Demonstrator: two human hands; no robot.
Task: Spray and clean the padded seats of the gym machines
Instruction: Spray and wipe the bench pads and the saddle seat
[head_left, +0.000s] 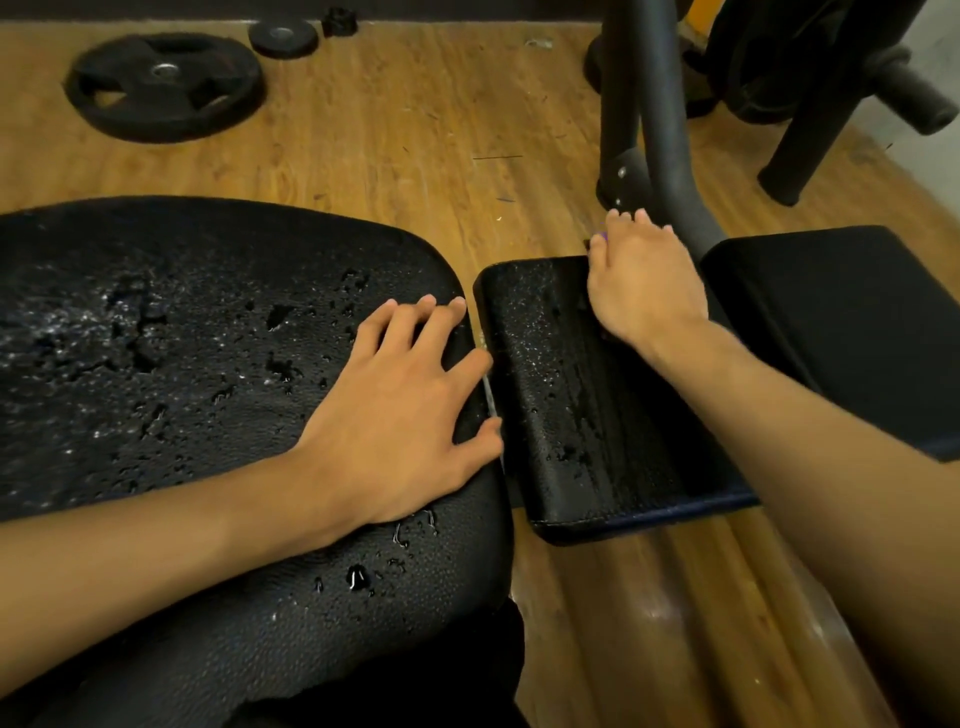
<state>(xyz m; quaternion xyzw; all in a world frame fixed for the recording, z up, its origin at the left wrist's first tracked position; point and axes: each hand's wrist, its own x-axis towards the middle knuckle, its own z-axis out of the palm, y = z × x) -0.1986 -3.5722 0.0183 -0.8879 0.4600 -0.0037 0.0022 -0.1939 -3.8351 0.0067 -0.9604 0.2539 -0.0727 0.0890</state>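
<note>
A large black padded seat (171, 332) fills the left side, wet with spray droplets. My left hand (405, 415) rests flat on its right edge, fingers spread. To the right lies a smaller black pad (550, 395), beaded with droplets on its left half and streaked on its right half. My right hand (639, 280) sits at this pad's far edge, fingers bent over it. A small scrap of purple cloth (599, 240) shows beside the thumb; the rest of it is hidden under the hand.
Another dry black pad (841, 332) lies at the right. Grey machine frame tubes (660, 119) rise just behind my right hand. A big weight plate (166, 85) and a small one (283, 37) lie on the wooden floor (441, 130) beyond the seat.
</note>
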